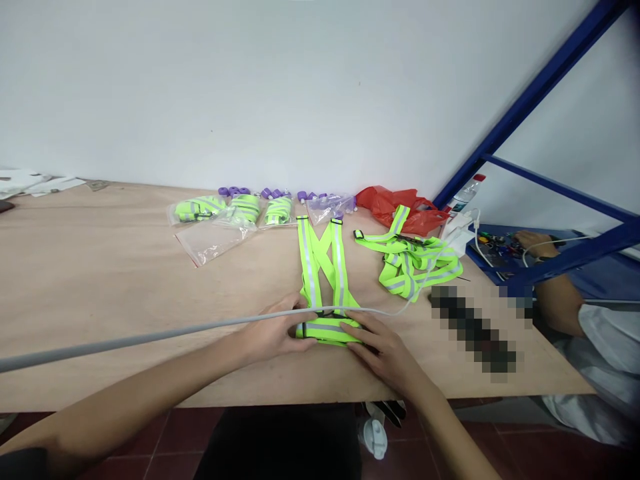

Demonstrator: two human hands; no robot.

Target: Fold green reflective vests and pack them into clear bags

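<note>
A neon yellow-green reflective vest (311,267) of elastic straps with silver stripes lies on the table in front of me. Its two shoulder straps run away from me and cross, while the waist band is folded into a flat bundle at the near end. My left hand (277,330) grips the bundle's left end, thumb on the near side and fingers on the far side. At the right end, my right hand (383,347) holds the band with its thumb and fingers on top. Black buckles show at the strap tops and by my left fingers.
Bagged reflective vests (200,209) and an empty plastic bag (215,241) lie behind, near purple pieces (233,191). Rightward are a loose vest (420,267), a red bag (395,203), a blurred dark object (473,327) and a co-worker's arm (557,300). A grey cable (200,328) crosses the view.
</note>
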